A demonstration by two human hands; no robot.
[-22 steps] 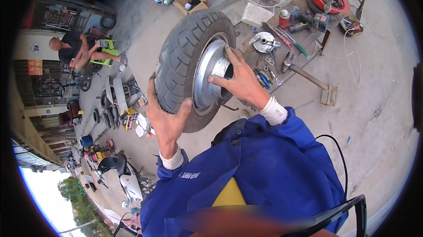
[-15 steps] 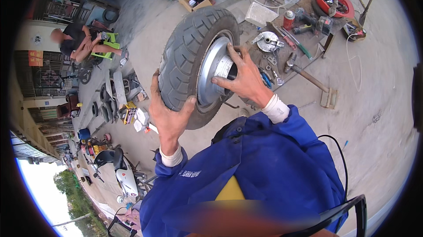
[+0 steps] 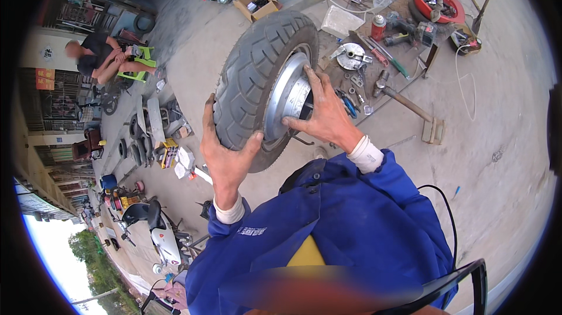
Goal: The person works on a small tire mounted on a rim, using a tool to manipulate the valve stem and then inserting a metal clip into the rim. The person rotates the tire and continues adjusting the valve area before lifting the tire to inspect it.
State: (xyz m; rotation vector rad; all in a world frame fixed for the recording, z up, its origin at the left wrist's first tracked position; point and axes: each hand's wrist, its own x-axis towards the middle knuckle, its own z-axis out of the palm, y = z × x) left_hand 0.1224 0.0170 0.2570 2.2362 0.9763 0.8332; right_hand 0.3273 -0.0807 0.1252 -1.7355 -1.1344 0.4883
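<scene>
A black scooter wheel stands tilted in front of me, its treaded tyre [image 3: 246, 81] facing left and its silver metal hub [image 3: 278, 107] facing right. My left hand [image 3: 225, 160] grips the tyre's near left side, fingers on the tread and thumb by the sidewall. On the other side, my right hand [image 3: 329, 113] is curled around the hub's raised collar, thumb at its lower edge and fingers at its upper edge. Part of the hub's centre is hidden behind that hand. Whether the wheel touches the ground I cannot tell.
Right of the wheel lie a round brake plate [image 3: 351, 56], a hammer [image 3: 404, 101], blue-handled pliers [image 3: 349, 106] and a red spray can [image 3: 378, 26]. Beyond are a red basin [image 3: 420, 0] of parts and a cardboard box [image 3: 241, 4]. A person [image 3: 99, 52] sits far left; a white scooter [image 3: 165, 243] stands lower left.
Both hands keep their hold on the wheel. The wheel has turned slightly, and my right hand has shifted a little right and down with the hub. The surroundings have slid slightly left in view.
</scene>
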